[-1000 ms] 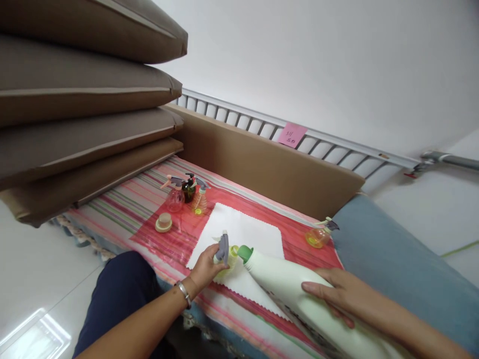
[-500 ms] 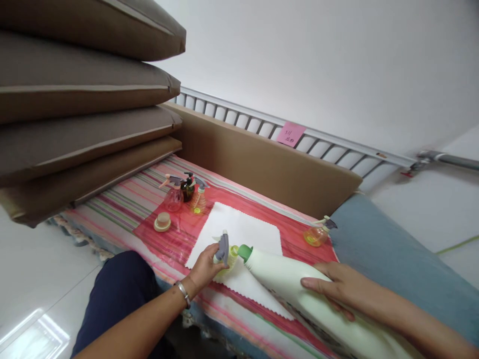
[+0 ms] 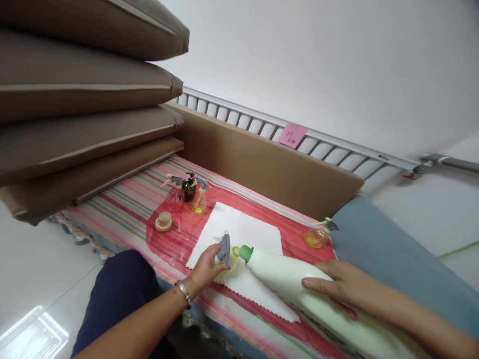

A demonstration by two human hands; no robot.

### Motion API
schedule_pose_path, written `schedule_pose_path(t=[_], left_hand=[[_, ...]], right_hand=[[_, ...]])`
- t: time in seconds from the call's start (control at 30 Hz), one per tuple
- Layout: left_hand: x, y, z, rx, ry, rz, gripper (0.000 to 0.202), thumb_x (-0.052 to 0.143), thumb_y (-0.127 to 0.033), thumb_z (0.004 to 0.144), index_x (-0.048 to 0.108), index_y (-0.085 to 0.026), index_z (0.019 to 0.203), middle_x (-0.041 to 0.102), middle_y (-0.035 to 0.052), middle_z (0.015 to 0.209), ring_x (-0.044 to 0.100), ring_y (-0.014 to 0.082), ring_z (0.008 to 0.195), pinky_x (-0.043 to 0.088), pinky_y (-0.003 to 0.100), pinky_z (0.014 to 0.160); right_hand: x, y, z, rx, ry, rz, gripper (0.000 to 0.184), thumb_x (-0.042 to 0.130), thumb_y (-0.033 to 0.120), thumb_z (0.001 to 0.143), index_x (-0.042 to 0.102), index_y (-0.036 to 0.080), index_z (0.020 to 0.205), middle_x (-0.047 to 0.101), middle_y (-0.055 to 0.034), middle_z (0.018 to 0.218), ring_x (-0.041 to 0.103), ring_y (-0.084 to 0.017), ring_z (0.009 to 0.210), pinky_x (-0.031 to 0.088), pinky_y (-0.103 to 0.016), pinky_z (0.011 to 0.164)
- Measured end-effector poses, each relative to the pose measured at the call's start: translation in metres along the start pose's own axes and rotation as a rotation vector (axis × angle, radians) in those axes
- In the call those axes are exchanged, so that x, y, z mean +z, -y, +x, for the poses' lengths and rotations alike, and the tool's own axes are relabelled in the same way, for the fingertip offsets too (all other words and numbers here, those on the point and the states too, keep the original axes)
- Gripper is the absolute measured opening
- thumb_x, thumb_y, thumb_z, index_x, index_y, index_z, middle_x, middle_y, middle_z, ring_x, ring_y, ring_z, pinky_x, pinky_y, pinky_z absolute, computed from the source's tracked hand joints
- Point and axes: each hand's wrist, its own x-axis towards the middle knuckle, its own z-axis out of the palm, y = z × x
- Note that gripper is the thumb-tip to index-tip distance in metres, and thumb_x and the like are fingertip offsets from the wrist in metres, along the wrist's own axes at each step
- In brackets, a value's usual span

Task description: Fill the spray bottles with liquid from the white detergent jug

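My left hand (image 3: pixel 205 268) is closed on a grey trigger spray head (image 3: pixel 224 251), beside a small clear yellowish bottle (image 3: pixel 232 260) with its neck uncovered; its fingers hide part of that bottle. A large pale green bottle (image 3: pixel 292 279) lies tilted in my right hand (image 3: pixel 342 286), fingers wrapped round its body. Its green spout (image 3: pixel 246 253) points left, right at the small bottle's neck; whether the two touch I cannot tell. Beneath them is a white scallop-edged sheet (image 3: pixel 245 222). No flow of liquid can be made out.
At left on the red plastic sheet (image 3: pixel 164 249) stand a pink spray bottle (image 3: pixel 174 199), a dark pump bottle (image 3: pixel 189 190), a ribbed spray bottle (image 3: pixel 199 203) and a round lidded jar (image 3: pixel 163 222). Another spray bottle (image 3: pixel 316 238) stands right. Stacked cushions (image 3: pixel 93 94) rise at left; a brown board (image 3: pixel 262 159) borders the back.
Almost nothing differs. The view has shifted slightly, and both hands keep their hold with the green spout still at the small bottle's neck.
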Motion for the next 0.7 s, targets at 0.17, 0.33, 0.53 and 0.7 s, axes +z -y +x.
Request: schedule_pose_path(t=[0.17, 0.33, 0.53, 0.7], left_hand=[[0.0, -0.001, 0.0, 0.0, -0.008, 0.0, 0.027, 0.074, -0.023, 0.065, 0.063, -0.017, 0.088, 0.064, 0.0052, 0.092, 0.057, 0.0225, 0.087, 0.045, 0.032, 0.082], [0.0, -0.001, 0.0, -0.008, -0.014, -0.002, 0.028, 0.075, -0.021, 0.063, 0.063, -0.018, 0.089, 0.064, 0.0047, 0.093, 0.057, 0.0223, 0.088, 0.044, 0.032, 0.083], [0.0, -0.001, 0.0, -0.007, -0.008, -0.011, 0.029, 0.074, -0.022, 0.065, 0.062, -0.018, 0.092, 0.064, 0.004, 0.096, 0.057, 0.0216, 0.09, 0.044, 0.031, 0.084], [0.0, -0.002, 0.0, -0.013, -0.015, -0.008, 0.026, 0.073, -0.022, 0.066, 0.063, -0.018, 0.089, 0.064, 0.004, 0.095, 0.057, 0.0219, 0.09, 0.044, 0.031, 0.083]], right_hand=[[-0.002, 0.008, -0.002, 0.01, -0.015, -0.001, 0.031, 0.056, 0.048, 0.071, 0.058, 0.017, 0.068, 0.053, 0.0, 0.053, 0.046, -0.009, 0.036, 0.036, -0.02, 0.034], [-0.004, 0.012, -0.002, 0.025, -0.012, -0.03, 0.03, 0.055, 0.047, 0.072, 0.056, 0.017, 0.069, 0.052, 0.0008, 0.051, 0.045, -0.009, 0.035, 0.035, -0.021, 0.036], [-0.007, 0.019, -0.004, 0.012, 0.05, -0.114, 0.034, 0.05, 0.049, 0.074, 0.053, 0.015, 0.074, 0.05, 0.0011, 0.055, 0.044, -0.008, 0.038, 0.036, -0.021, 0.038], [-0.008, 0.019, -0.003, 0.007, 0.073, -0.136, 0.034, 0.047, 0.047, 0.077, 0.052, 0.014, 0.076, 0.049, 0.0013, 0.056, 0.045, -0.009, 0.04, 0.037, -0.022, 0.039]])
